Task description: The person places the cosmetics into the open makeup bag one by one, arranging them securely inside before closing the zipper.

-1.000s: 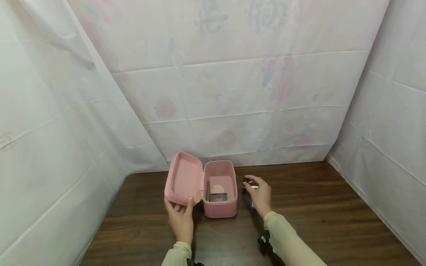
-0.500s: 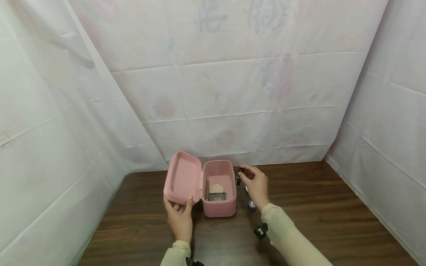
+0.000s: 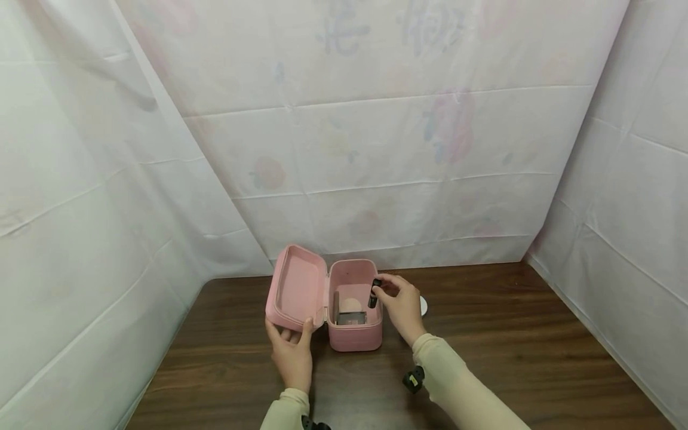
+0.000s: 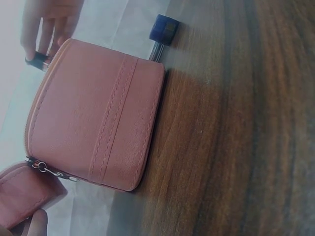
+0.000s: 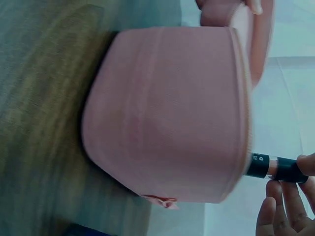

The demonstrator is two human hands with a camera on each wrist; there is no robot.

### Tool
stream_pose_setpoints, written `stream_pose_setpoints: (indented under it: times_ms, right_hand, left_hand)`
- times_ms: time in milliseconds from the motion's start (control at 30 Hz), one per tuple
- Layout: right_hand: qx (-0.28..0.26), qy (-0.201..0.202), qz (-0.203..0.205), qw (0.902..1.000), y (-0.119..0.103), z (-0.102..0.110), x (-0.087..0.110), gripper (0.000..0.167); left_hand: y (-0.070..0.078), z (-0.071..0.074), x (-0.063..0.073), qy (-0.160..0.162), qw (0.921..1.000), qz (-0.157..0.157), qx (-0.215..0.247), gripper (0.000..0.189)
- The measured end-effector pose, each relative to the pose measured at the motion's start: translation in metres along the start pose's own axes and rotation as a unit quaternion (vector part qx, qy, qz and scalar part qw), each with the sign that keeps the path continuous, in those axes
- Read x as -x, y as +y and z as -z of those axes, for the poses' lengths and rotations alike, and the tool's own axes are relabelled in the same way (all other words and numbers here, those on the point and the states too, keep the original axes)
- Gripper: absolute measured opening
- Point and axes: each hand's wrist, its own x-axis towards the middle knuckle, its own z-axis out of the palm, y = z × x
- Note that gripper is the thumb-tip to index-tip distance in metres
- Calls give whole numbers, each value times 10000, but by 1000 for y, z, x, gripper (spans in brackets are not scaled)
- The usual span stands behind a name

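A pink zip-up cosmetic case stands on the table with its lid swung out to the left. My left hand holds the lid's near edge, thumb on the rim. Pinched in my right hand is a black lipstick tube with a peach band in the middle. In the right wrist view the lipstick points down into the opening, its lower end hidden by the case wall. Inside the case lie a dark rectangular compact, a round beige puff and a flat upright piece at the left wall.
A white round object lies right of my right hand. A small dark-blue jar stands beyond the case in the left wrist view; my right arm hides it in the head view. White cloth walls close off the back and sides of the table.
My right hand has carried the lipstick leftward from the table beside the case to over its right rim. The left hand has stayed on the lid.
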Motion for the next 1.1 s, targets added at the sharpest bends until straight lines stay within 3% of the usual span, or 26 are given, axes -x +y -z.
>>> stream_pose_setpoints:
  times_ms: [267, 567, 833, 1100]
  right_hand:
    - [194, -219, -152, 9995, 10, -8, 10, 24]
    - [760, -379, -81, 9964, 21, -13, 13, 23]
    - [1955, -467, 410, 9787, 18, -11, 10, 19]
    - [2236, -649, 41, 9725, 17, -10, 10, 12]
  left_hand:
    - [0, 0, 0, 20, 10000, -39, 70, 97]
    - [-1, 0, -1, -13, 10000, -4, 74, 97]
    - [-1, -1, -2, -51, 10000, -64, 36, 96]
    - [0, -2, 0, -57, 10000, -63, 27, 97]
